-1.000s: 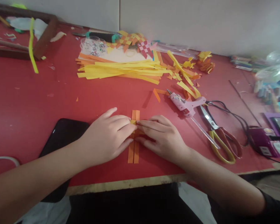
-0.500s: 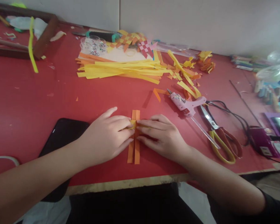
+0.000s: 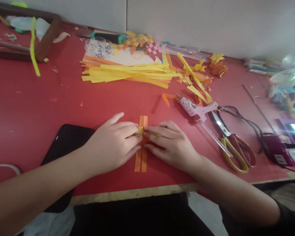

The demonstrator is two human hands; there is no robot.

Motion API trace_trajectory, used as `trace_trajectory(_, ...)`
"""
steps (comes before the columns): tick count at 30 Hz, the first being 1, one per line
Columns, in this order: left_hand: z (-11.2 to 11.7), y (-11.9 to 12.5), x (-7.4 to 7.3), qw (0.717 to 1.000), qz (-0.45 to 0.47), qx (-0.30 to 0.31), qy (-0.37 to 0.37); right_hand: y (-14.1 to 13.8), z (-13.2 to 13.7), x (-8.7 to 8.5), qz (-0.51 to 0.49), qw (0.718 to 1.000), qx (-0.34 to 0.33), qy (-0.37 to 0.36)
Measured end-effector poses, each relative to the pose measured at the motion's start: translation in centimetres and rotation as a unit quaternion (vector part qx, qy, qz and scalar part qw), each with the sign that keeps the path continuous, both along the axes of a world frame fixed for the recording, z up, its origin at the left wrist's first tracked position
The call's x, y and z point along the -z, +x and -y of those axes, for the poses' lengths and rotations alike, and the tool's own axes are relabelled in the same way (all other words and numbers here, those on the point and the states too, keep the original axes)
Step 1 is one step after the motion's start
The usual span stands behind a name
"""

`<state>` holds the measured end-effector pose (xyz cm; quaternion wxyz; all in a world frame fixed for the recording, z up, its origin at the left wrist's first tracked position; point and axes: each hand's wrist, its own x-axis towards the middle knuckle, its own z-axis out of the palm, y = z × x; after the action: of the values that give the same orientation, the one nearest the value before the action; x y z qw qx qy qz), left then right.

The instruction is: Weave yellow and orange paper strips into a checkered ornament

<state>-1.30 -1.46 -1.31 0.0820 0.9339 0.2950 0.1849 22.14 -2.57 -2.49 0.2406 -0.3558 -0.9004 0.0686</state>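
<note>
Two orange paper strips (image 3: 143, 160) lie side by side on the red table, pointing away from me. A yellow paper strip (image 3: 140, 131) crosses them near their upper part, mostly hidden by my fingers. From the left, my left hand (image 3: 119, 141) presses its fingertips on the strips' left edge, with its outermost finger lifted clear. My right hand (image 3: 170, 141) does the same on the right edge, over the yellow strip's end. Both thumbs are hidden beneath the palms. A black phone (image 3: 64, 141) lies partly under my left forearm.
A pink glue gun (image 3: 195, 109) and scissors (image 3: 228, 137) lie to the right, with a purple box (image 3: 282, 149) beyond. Behind are piled yellow strips (image 3: 127, 72), woven paper fish (image 3: 153, 49) and cups of small beads (image 3: 99, 47). A brown tray (image 3: 48, 37) stands far left.
The lower ends of the two orange strips have come closer together, the right one shifting slightly left. Both hands stay nearly in place.
</note>
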Motion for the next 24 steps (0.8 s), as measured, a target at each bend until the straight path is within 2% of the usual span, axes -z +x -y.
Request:
trace_trajectory(9, -0.01, -0.05, 0.10, 1.000, 0.000, -0.001, 0.006, -0.32, 0.17, -0.32, 0.024, 0.999, 0.007, 0.022)
trace_trajectory(24, -0.02, 0.04, 0.12, 1.000, -0.005, -0.005, 0.003, -0.32, 0.41, -0.14, 0.033, 0.999, 0.011, 0.015)
